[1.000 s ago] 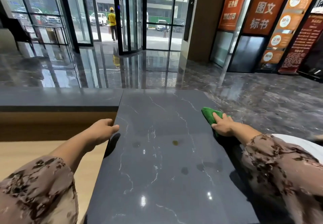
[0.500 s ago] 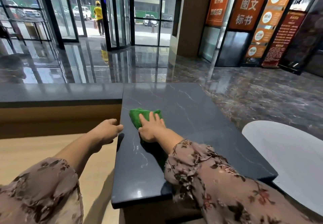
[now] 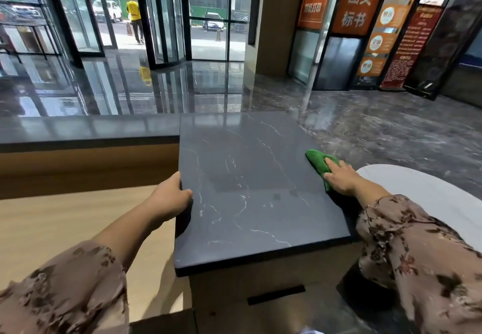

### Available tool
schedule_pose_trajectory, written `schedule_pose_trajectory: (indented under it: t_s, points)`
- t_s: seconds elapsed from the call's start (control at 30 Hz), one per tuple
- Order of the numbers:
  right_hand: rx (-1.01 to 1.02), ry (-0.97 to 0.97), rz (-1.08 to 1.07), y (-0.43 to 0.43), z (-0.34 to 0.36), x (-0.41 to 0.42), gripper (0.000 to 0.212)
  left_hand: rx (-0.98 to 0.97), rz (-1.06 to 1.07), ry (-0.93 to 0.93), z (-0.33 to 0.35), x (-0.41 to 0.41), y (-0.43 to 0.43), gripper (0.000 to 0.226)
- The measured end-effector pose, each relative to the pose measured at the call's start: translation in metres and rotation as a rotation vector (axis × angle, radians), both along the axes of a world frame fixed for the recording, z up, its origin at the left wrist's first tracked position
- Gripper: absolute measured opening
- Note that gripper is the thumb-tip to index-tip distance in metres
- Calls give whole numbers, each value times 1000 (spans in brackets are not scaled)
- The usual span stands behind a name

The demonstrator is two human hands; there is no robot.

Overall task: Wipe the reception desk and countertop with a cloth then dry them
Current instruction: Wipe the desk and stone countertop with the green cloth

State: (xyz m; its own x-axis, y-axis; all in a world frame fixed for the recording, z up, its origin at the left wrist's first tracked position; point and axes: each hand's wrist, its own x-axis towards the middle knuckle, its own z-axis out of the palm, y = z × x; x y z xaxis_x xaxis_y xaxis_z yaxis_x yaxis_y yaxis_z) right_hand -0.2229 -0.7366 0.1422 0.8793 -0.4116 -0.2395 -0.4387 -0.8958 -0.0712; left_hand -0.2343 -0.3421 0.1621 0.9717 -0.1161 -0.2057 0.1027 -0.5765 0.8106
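pressing fuzzy green cloth (image 3: pixel 316 162) under flat right hand (image 3: pixel 342 180), left hand (image 3: pixel 170 198) gripping veined stone countertop (image 3: pixel 250 166)

Glossy dark marble floor (image 3: pixel 378 125), glass revolving door (image 3: pixel 167 15), orange sign banners (image 3: pixel 361 0) along right wall, person in yellow (image 3: pixel 133 13) outside, white car (image 3: pixel 108 10) beyond.

The right hand (image 3: pixel 340 180) covers the near end of the green cloth (image 3: pixel 317 161). At the left edge of the tabletop (image 3: pixel 247 177), the left hand (image 3: pixel 168 198) hides its own fingers, so the grip cannot be determined. The top edge crops the orange signs (image 3: pixel 357 0). The small print on the red sign (image 3: pixel 414 47) is unreadable.
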Motion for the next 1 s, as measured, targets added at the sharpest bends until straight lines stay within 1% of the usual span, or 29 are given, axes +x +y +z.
schedule_pose_trajectory:
  t_s: [0.13, 0.23, 0.33, 0.47, 0.53, 0.57, 0.6, 0.7, 0.77, 0.87, 1.0]
  points:
    - [-24, -20, -101, 24, 3, -13, 63, -5, -32, 10, 3, -10, 4, 36]
    - [-26, -53, -86, 72, 5, -18, 62, -17, -22, 9, 5, -18, 5, 34]
    - [-4, -107, 5, 135, 2, -20, 62, -21, 0, -2, 8, -25, 7, 30]
    - [59, -128, 192, 224, 0, -29, 66, 10, 30, -39, 10, -37, 3, 42]
    - [83, -123, 299, 255, 0, -36, 67, 16, 30, -56, 11, -43, 2, 33]
    - [93, -120, 348, 263, -2, -39, 66, 20, 34, -54, 11, -46, 2, 25]
    - [105, -118, 396, 265, -3, -42, 65, 20, 39, -52, 10, -48, 1, 22]
    - [142, -115, 493, 237, -2, -49, 59, 20, 27, -40, 5, -49, -1, 37]
    - [126, -128, 480, 198, 0, -54, 58, 36, 13, -28, 4, -49, -3, 36]
    - [68, -159, 353, 127, 0, -64, 57, 66, 18, -13, 3, -48, -6, 31]
    - [15, -124, 175, 46, 1, -85, 56, 121, 31, -27, 4, -49, -9, 30]
